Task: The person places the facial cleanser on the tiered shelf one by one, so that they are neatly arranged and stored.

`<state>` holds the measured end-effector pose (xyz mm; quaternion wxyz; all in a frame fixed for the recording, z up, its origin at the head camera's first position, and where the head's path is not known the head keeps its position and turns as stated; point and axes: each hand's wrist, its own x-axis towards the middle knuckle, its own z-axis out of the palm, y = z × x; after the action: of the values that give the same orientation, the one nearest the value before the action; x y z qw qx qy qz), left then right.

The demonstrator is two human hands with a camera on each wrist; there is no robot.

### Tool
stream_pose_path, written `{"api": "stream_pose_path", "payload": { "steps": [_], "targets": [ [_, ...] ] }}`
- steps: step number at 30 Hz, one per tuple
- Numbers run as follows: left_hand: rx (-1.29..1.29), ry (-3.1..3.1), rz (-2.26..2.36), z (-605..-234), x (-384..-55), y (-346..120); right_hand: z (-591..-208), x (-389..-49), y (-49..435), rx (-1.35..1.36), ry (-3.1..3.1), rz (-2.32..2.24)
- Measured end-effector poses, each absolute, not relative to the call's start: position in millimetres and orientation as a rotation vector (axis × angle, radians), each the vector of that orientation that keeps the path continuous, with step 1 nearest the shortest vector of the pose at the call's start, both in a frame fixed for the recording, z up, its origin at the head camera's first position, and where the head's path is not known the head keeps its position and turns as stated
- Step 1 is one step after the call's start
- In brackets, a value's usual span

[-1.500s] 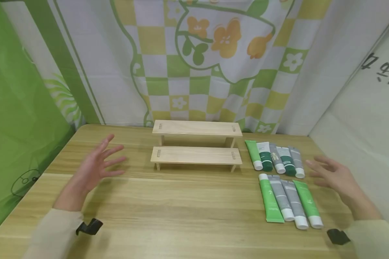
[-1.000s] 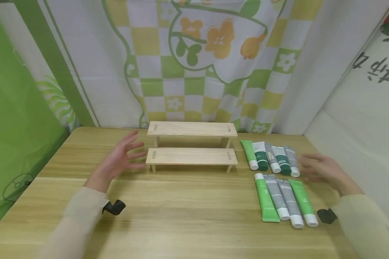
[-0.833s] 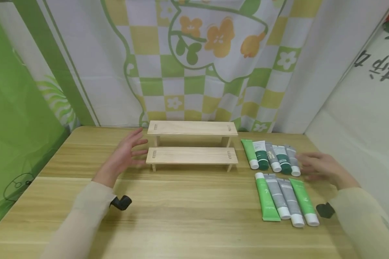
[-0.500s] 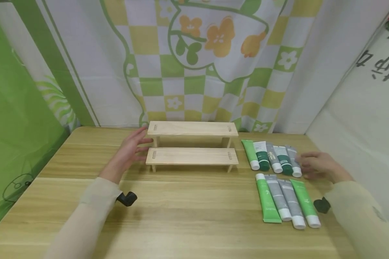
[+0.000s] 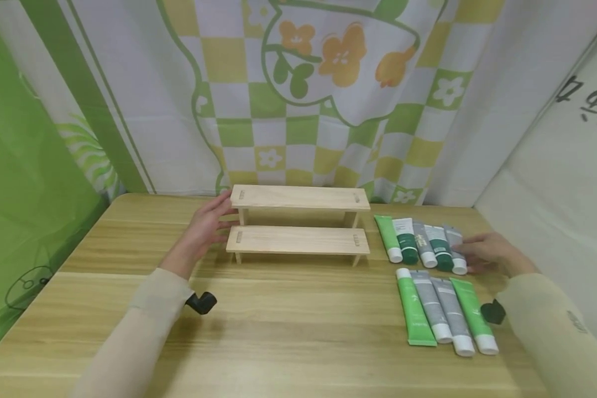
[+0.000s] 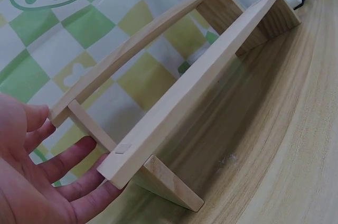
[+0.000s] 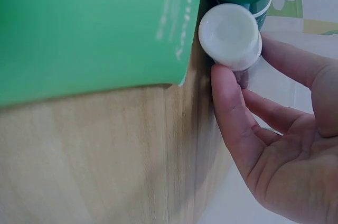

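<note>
A two-tier wooden stand [image 5: 298,240] stands at the back middle of the table. My left hand [image 5: 205,229] is at its left end. In the left wrist view, the thumb lies at the end of the rear shelf [image 6: 145,36], and the loosely spread fingers reach along the end of the front shelf [image 6: 195,84]. My right hand [image 5: 490,251] pinches a grey tube with a white cap [image 7: 231,35], the rightmost of the back row, thumb on one side and fingers on the other. The tube's body is partly hidden by the hand.
Beside the grey tube lie a dark green and white tube [image 5: 439,249], another grey tube [image 5: 424,243] and a light green tube [image 5: 389,237]. In front is a second row of green tubes [image 5: 414,309] and grey tubes [image 5: 453,315]. A patterned curtain [image 5: 328,99] hangs behind.
My left hand has moved right, from out over the table to the stand's left end. My right hand has moved left onto the rightmost grey tube. Stand and tubes stay put.
</note>
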<state>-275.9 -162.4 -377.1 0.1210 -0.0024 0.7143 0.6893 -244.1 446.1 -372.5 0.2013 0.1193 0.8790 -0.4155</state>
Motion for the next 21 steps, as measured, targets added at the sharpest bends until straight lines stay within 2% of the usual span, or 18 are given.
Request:
{"api": "stream_pose_path", "payload": {
  "steps": [21],
  "targets": [
    [-0.031, 2.113, 2.008, -377.4, -283.2, -160.2, -377.1, -243.9, 443.4, 0.386, 2.279, -1.402]
  ]
}}
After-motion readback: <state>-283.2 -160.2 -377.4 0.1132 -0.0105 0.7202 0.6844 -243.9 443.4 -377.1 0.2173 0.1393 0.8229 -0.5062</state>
